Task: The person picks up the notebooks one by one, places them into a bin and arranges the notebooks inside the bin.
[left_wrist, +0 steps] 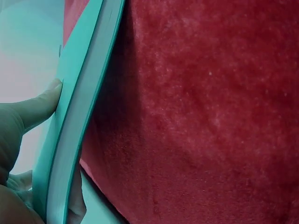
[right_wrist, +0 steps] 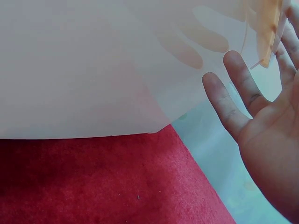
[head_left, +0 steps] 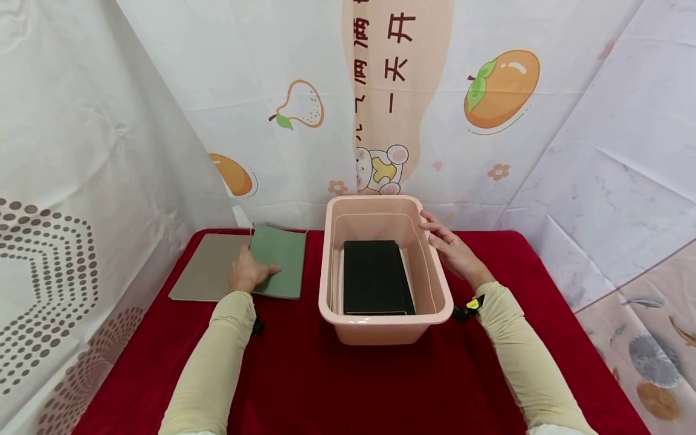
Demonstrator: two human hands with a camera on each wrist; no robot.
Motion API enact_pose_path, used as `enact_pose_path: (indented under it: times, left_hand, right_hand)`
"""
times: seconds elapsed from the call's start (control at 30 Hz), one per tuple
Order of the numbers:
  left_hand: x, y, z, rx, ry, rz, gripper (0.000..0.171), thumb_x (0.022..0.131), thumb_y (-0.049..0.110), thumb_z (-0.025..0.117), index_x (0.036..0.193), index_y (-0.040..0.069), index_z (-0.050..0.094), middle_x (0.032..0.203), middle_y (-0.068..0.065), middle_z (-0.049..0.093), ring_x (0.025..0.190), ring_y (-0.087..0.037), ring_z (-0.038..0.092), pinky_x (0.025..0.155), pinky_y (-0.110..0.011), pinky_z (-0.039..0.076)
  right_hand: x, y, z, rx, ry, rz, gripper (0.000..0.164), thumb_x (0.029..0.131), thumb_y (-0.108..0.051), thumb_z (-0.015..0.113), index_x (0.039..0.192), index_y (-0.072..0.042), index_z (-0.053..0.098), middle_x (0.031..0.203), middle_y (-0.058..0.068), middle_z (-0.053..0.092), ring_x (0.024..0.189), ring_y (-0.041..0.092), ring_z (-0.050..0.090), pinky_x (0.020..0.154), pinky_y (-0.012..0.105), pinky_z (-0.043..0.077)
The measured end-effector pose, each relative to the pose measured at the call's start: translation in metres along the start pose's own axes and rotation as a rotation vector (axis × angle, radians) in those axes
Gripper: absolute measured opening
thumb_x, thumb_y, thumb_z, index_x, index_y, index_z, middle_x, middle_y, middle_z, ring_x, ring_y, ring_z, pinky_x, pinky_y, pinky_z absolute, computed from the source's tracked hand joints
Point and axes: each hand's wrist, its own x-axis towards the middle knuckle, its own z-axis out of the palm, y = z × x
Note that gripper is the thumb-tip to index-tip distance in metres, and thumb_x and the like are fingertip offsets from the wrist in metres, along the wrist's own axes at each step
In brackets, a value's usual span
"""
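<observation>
My left hand (head_left: 249, 270) grips a green softcover notebook (head_left: 285, 260), thumb on its cover and fingers underneath. In the left wrist view the notebook (left_wrist: 77, 107) is tilted and slightly bowed, its page edges showing. A grey-beige notebook (head_left: 203, 266) lies flat on the table to its left. The pink plastic tub (head_left: 375, 335) stands in the middle, with black books (head_left: 372, 278) stacked inside. At the tub's right rim is my right hand (head_left: 454, 251), fingers spread and fairly straight. The right wrist view shows those fingers (right_wrist: 224, 102) beside the tub's outer wall (right_wrist: 84, 70).
A red velvety cloth (head_left: 375, 386) covers the table. Behind it hangs a white curtain (head_left: 261, 48) printed with fruit, and more fabric hangs at both sides. The tub stands close to the table's back edge.
</observation>
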Motion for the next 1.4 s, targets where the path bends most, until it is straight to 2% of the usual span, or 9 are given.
enact_pose_path:
  times: [0.13,0.33,0.7,0.97,1.17,1.4]
  left_hand:
    - [-0.0007,0.0025,0.0,0.024,0.004,0.0,0.101,0.086,0.04,0.08,0.159,0.006,0.02,0.147,-0.031,0.049,0.126,-0.051,0.054,0.101,-0.06,0.048]
    - [-0.0005,0.0035,-0.0016,0.019,-0.003,-0.008,0.094,0.091,0.037,0.075,0.161,0.008,0.019,0.149,-0.03,0.048,0.127,-0.051,0.053,0.102,-0.061,0.047]
    - [-0.0016,0.0063,0.001,-0.038,0.04,0.005,0.092,0.089,0.035,0.077,0.161,0.014,0.025,0.15,-0.027,0.049,0.129,-0.049,0.053,0.102,-0.06,0.048]
    - [-0.003,0.0084,0.0011,-0.031,0.06,0.026,0.092,0.089,0.034,0.078,0.161,0.014,0.026,0.15,-0.026,0.05,0.127,-0.049,0.054,0.1,-0.059,0.049]
    - [-0.0043,0.0096,-0.0002,-0.03,0.085,0.062,0.09,0.089,0.033,0.079,0.161,0.013,0.029,0.149,-0.026,0.052,0.126,-0.049,0.055,0.1,-0.06,0.049]
    - [-0.0053,0.0084,-0.0011,-0.06,0.097,0.074,0.089,0.089,0.032,0.08,0.16,0.012,0.03,0.15,-0.025,0.051,0.128,-0.048,0.053,0.103,-0.059,0.048]
  right_hand:
    - [-0.0004,0.001,0.0002,0.007,-0.004,-0.001,0.03,0.11,-0.021,0.046,0.138,-0.019,0.056,0.172,-0.001,0.008,0.156,0.017,0.011,0.104,0.018,0.05]
    - [-0.0005,0.0011,0.0002,0.004,0.0,0.002,0.03,0.11,-0.021,0.045,0.138,-0.017,0.055,0.173,0.0,0.007,0.157,0.017,0.011,0.103,0.018,0.05]
    - [-0.003,0.0023,0.0004,0.003,0.006,0.005,0.029,0.11,-0.023,0.046,0.137,-0.02,0.056,0.173,0.001,0.006,0.158,0.022,0.007,0.103,0.018,0.05]
    - [-0.0032,0.0044,-0.0005,0.007,0.01,0.005,0.029,0.11,-0.022,0.045,0.137,-0.022,0.057,0.173,0.001,0.006,0.157,0.02,0.011,0.103,0.018,0.05]
    - [-0.0026,0.0021,0.0001,0.021,0.006,0.001,0.03,0.11,-0.023,0.046,0.138,-0.017,0.055,0.173,0.0,0.006,0.157,0.02,0.01,0.103,0.019,0.051]
    - [-0.0016,0.0004,0.0015,0.023,0.004,-0.001,0.03,0.109,-0.023,0.047,0.137,-0.018,0.055,0.173,0.001,0.006,0.157,0.019,0.01,0.104,0.018,0.05]
